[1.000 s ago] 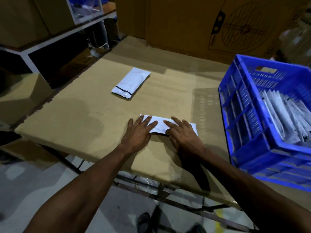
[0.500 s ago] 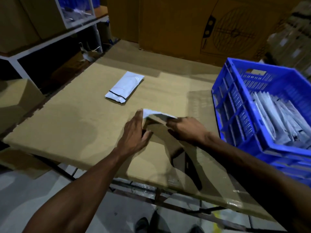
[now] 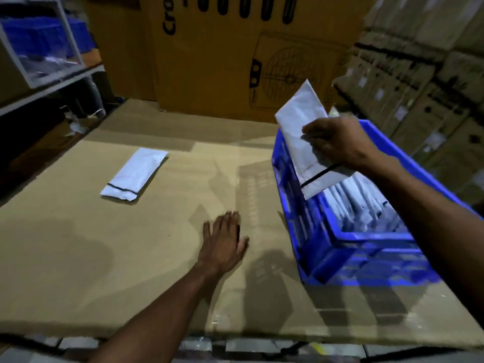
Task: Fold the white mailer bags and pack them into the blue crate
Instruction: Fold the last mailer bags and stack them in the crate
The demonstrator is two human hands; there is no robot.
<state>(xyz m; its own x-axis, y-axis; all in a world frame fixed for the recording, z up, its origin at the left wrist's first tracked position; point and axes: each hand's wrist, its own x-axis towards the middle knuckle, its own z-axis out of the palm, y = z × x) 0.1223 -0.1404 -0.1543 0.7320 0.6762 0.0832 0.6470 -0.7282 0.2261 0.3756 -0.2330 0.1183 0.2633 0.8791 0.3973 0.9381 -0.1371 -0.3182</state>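
My right hand [image 3: 337, 142] grips a folded white mailer bag [image 3: 303, 132] and holds it tilted above the left side of the blue crate [image 3: 337, 247]. Several folded white bags [image 3: 358, 203] stand packed inside the crate. My left hand [image 3: 224, 243] rests flat on the cardboard-covered table [image 3: 104, 244] with straight fingers and holds nothing. Another folded white mailer bag [image 3: 135, 174] with a black strip lies on the table at the far left.
A large cardboard box [image 3: 209, 56] stands behind the table. Stacked cartons [image 3: 424, 82] fill the right background. A white shelf [image 3: 44, 74] with blue bins is at the upper left. The table's near edge runs along the bottom.
My right hand has lifted the folded bag off the table and carried it right, over the crate. My left hand has let go and stays flat on the table.
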